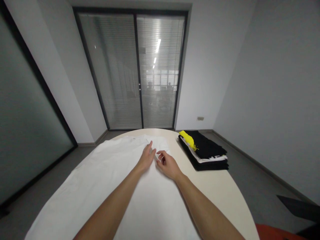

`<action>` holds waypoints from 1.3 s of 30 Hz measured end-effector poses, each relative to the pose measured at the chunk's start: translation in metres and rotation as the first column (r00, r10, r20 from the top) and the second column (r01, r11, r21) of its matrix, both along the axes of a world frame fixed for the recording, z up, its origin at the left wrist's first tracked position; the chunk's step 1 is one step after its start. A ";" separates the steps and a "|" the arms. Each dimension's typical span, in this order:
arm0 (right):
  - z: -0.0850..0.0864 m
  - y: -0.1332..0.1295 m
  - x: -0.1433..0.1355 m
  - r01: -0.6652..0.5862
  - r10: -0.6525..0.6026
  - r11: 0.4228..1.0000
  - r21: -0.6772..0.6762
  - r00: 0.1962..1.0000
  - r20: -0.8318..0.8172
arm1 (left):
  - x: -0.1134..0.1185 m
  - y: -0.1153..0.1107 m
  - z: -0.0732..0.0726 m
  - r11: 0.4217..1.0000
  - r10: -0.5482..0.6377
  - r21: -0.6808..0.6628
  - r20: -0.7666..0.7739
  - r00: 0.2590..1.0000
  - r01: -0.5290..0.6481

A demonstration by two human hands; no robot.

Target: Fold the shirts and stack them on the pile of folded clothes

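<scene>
A large white cloth [100, 180] lies spread over the left and middle of a pale round-edged table [220, 190]. Both hands are close together over its far part. My left hand [146, 157] rests on the cloth with its thumb and fingers apart, and a raised bit of white material shows beside it. My right hand [168, 164] is just to the right, its fingers curled around something I cannot make out; a thin pale edge shows between the two hands.
A stack of folded black and white clothes [207, 148] with a yellow piece [187, 138] on top sits at the table's right rear. A red object [275, 232] and a dark object [300, 207] are at the lower right. Glass doors [136, 71] stand beyond the table.
</scene>
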State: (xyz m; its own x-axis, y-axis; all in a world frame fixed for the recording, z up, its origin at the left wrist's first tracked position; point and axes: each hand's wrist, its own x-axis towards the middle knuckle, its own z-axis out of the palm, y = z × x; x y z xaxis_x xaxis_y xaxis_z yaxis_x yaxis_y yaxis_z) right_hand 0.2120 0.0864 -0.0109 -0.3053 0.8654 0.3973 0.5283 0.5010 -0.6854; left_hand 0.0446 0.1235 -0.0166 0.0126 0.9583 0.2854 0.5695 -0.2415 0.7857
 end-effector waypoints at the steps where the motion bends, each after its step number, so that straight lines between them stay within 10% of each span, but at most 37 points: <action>1: 0.001 -0.001 0.000 0.044 -0.044 0.999 0.018 0.999 0.014 | 0.001 0.001 -0.002 1.000 0.022 0.017 -0.025 0.999 -0.021; 9: 0.007 0.000 0.012 0.545 -0.538 0.833 0.093 0.762 0.360 | -0.009 -0.011 -0.027 0.991 0.109 0.107 -0.248 0.963 -0.084; 22: 0.013 0.029 0.056 0.320 -0.214 0.875 -0.362 0.928 0.304 | -0.011 -0.007 -0.029 0.990 0.106 0.131 -0.391 0.914 -0.058; 39: 0.000 0.039 0.056 0.308 -0.280 0.906 -0.291 0.950 0.134 | -0.008 -0.012 -0.025 0.977 0.153 0.197 -0.351 0.924 -0.087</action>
State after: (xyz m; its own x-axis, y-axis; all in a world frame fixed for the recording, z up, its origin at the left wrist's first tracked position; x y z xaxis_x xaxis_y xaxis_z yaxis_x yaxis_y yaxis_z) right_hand 0.2676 0.1249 -0.0108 -0.0393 0.9957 0.0839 0.6839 0.0880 -0.7242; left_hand 0.0361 0.1111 -0.0416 0.0348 0.8946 0.4454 0.8399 -0.2677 0.4721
